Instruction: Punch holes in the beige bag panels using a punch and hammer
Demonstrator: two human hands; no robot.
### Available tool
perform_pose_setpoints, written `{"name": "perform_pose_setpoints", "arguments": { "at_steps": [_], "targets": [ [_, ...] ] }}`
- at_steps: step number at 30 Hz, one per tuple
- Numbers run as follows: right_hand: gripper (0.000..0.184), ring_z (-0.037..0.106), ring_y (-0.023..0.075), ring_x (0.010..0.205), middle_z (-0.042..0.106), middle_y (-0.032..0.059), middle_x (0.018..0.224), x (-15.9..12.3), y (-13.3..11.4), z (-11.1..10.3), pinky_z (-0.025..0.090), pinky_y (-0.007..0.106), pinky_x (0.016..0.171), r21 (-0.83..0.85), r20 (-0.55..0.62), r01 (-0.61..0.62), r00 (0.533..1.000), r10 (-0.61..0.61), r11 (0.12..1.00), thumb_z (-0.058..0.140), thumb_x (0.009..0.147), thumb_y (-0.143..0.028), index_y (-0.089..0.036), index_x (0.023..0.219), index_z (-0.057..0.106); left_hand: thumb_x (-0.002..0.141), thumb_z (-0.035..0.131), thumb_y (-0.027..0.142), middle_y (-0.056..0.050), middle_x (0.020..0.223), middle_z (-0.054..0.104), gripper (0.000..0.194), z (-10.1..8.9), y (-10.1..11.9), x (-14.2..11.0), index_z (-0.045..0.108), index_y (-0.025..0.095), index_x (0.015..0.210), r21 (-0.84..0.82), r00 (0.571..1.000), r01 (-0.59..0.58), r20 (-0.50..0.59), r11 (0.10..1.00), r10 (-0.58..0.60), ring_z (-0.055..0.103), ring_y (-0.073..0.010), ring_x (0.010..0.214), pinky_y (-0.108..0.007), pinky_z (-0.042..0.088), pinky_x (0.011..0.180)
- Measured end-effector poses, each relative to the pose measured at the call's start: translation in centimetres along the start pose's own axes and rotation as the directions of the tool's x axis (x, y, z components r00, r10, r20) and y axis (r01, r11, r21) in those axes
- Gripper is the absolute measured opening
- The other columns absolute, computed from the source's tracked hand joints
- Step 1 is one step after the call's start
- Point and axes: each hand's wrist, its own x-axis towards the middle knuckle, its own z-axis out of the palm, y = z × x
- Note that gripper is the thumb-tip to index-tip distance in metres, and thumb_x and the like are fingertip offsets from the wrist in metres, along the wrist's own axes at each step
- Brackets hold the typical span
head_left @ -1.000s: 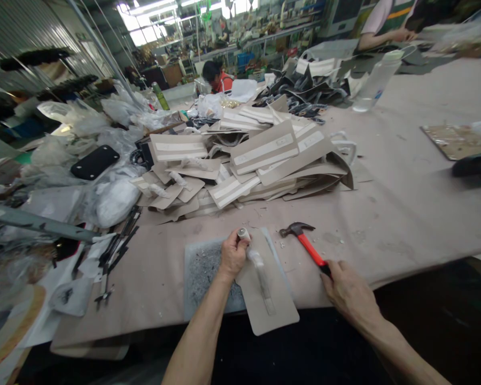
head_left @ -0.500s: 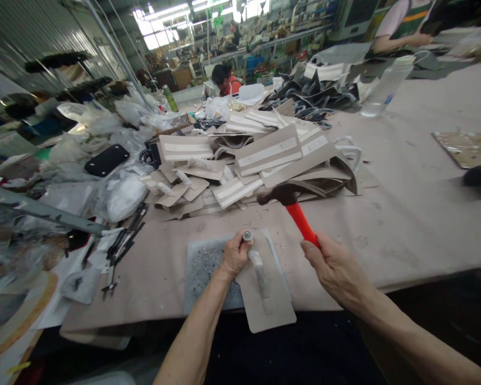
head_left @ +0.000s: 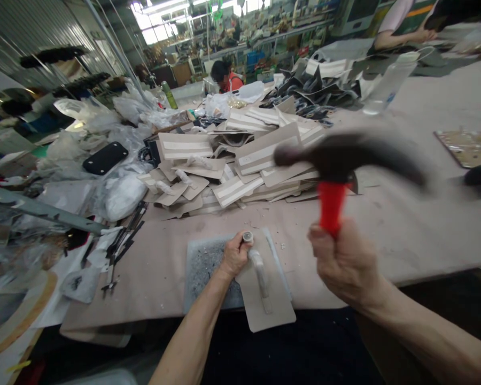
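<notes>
My left hand (head_left: 234,255) is closed around an upright punch (head_left: 247,236), a short cylinder whose round pale top faces up. Its lower end is hidden by my fingers. Under it lies a beige panel (head_left: 278,310) with a plastic-wrapped handle (head_left: 260,272), partly over a grey, worn pad (head_left: 202,267) and jutting past the table edge. My right hand (head_left: 347,262) grips a claw hammer (head_left: 332,206) by its red handle, raised well above the table to the right of the punch. The hammer's dark head is blurred by motion.
A heap of beige panels (head_left: 268,152) with white strips lies beyond the pad. Plastic bags (head_left: 124,195) and dark strips (head_left: 124,235) crowd the left. A clear bottle (head_left: 390,85) stands back right. Two people sit or stand farther off, one in orange (head_left: 235,82).
My right hand has lifted the hammer from low over the table at the right to high up, closer to the camera. My left hand keeps the punch in place on the panel.
</notes>
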Motion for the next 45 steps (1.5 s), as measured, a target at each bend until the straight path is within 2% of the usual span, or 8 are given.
{"name": "perform_pose_setpoints", "arguments": {
  "at_steps": [5,12,17,23,27,34,38,45],
  "targets": [
    [0.026,0.041,0.013,0.04,0.053,-0.0005,0.051,-3.6,4.3,2.6,0.014,0.029,0.048,-0.205,0.648,0.151,0.762,0.019,0.967,0.035,0.099,-0.033,-0.02,0.085,0.051,0.088,0.055,0.024,0.0,0.081,0.064,0.021,0.0,0.2,0.0,0.066,0.017,0.105,-0.011,1.0,-0.007,0.001,1.0,0.007,0.057,-0.0142,0.073,-0.024,0.045,0.072],
    [0.027,0.057,0.0184,0.056,0.062,0.0046,0.065,-6.3,9.3,4.0,0.027,0.029,0.053,-0.38,0.673,-0.024,0.678,0.295,0.925,0.036,0.1,-0.036,-0.018,0.096,0.055,0.084,0.058,0.021,-0.002,0.085,0.068,0.017,0.0,0.4,0.0,0.067,0.017,0.098,-0.056,1.0,0.013,-0.015,0.998,-0.014,0.061,-0.0153,0.077,-0.024,0.047,0.073],
    [0.046,0.059,0.0302,0.102,0.058,0.0215,0.127,-8.0,7.8,6.9,0.043,0.04,0.081,-0.391,0.501,0.214,0.865,0.012,0.895,0.049,0.091,-0.02,-0.012,0.137,0.044,0.081,0.064,0.024,-0.003,0.086,0.071,0.017,0.0,0.5,0.1,0.069,0.017,0.096,-0.113,0.998,0.048,-0.046,0.992,-0.054,0.064,-0.0158,0.079,-0.025,0.049,0.074],
    [0.049,0.05,0.0247,0.108,0.048,0.0139,0.137,-5.8,1.1,9.4,0.039,0.04,0.089,0.106,0.636,0.591,0.578,-0.512,0.8,0.05,0.081,-0.006,-0.02,0.128,0.052,0.069,0.077,0.029,-0.003,0.083,0.073,0.029,0.8,0.6,0.8,0.068,0.016,0.093,-0.331,0.972,0.152,-0.121,0.931,-0.202,0.067,-0.0153,0.076,-0.024,0.053,0.073],
    [0.021,0.053,0.0249,0.094,0.06,0.0139,0.108,-4.8,-1.1,10.2,0.039,0.041,0.084,0.019,0.686,0.605,0.572,-0.45,0.796,0.045,0.087,-0.008,-0.015,0.1,0.06,0.068,0.078,0.036,-0.004,0.076,0.071,0.035,-0.4,1.6,2.1,0.066,0.013,0.09,-0.495,0.878,0.202,-0.29,0.845,-0.38,0.067,-0.0151,0.069,-0.024,0.054,0.063],
    [0.018,0.064,0.025,0.076,0.067,0.0136,0.086,-4.2,-3.3,8.2,0.041,0.035,0.07,-0.276,0.685,0.205,0.727,0.043,0.939,0.046,0.09,-0.019,-0.013,0.1,0.059,0.071,0.081,0.037,-0.003,0.082,0.072,0.037,-5.6,7.3,3.2,0.066,0.014,0.096,-0.41,0.835,-0.104,-0.532,0.906,-0.145,0.069,-0.0152,0.074,-0.028,0.056,0.074],
    [0.038,0.07,0.0269,0.079,0.071,0.0109,0.086,-5.7,-3.6,8.4,0.043,0.032,0.065,-0.272,0.676,-0.036,0.703,0.218,0.962,0.045,0.096,-0.043,-0.016,0.121,0.053,0.071,0.08,0.033,-0.003,0.082,0.073,0.033,-3.7,6.1,1.8,0.067,0.014,0.094,-0.371,0.915,0.008,-0.373,0.929,-0.157,0.067,-0.0143,0.072,-0.025,0.054,0.071],
    [0.043,0.072,0.0261,0.082,0.073,0.0107,0.088,-8.5,-3.8,10.1,0.043,0.031,0.066,-0.257,0.657,-0.205,0.679,0.326,0.944,0.033,0.101,-0.051,-0.021,0.123,0.055,0.074,0.076,0.036,-0.007,0.09,0.074,0.033,0.4,1.5,0.1,0.066,0.014,0.096,-0.419,0.943,0.162,-0.2,0.893,-0.265,0.069,-0.0171,0.082,-0.027,0.054,0.077]
  ]
}}
